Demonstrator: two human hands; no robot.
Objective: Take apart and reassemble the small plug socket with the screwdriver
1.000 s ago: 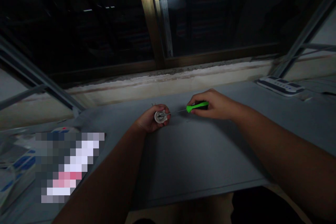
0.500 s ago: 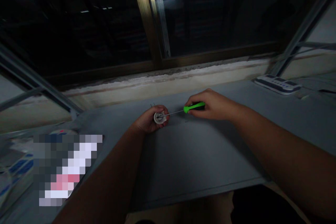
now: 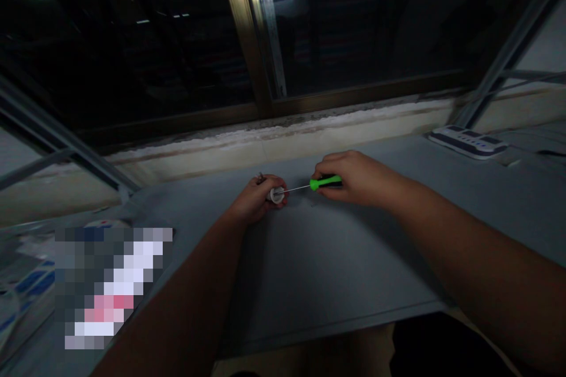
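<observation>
As the left hand (image 3: 256, 197) clasps a cup (image 3: 277, 200), the right (image 3: 355, 174) holds a screwdriver (image 3: 315, 184) inside.

No readable text or labels.

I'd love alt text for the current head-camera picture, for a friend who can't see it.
A person's right hand holds a green-and-black screwdriver pointed into a small round white part gripped in the left hand, above a grey table. A power strip lies at the right, and a dark window stands behind.
</observation>
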